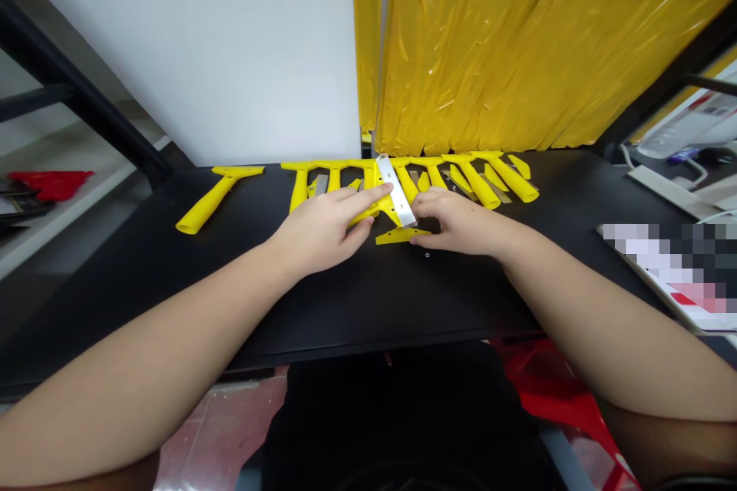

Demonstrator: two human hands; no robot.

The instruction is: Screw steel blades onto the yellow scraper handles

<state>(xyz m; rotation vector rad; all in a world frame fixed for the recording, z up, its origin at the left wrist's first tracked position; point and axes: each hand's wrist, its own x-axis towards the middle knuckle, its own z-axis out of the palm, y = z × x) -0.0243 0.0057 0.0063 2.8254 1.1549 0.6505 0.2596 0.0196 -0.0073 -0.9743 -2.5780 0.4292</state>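
Note:
My left hand point(325, 229) is closed around a yellow scraper handle point(377, 205), its index finger stretched onto the metal blade point(400, 192). The silvery blade, with small holes in it, lies across the scraper's head. Beside the blade's lower end, my right hand point(461, 222) has its fingers bent. Its thumb meets the right end of a small flat yellow plate point(393, 236), and its index finger comes close to the blade; the other fingertips are partly hidden. A tiny nut or washer point(427, 255) lies on the black table just below the right hand.
Several yellow scraper handles point(472, 182), with loose blades and plates, line the table's point(357, 307) back edge. One handle point(210, 199) lies apart at left. A white panel point(247, 46) and yellow plastic-wrapped stack point(507, 46) stand behind. A blurred-out screen or sheet point(673, 276) is at right.

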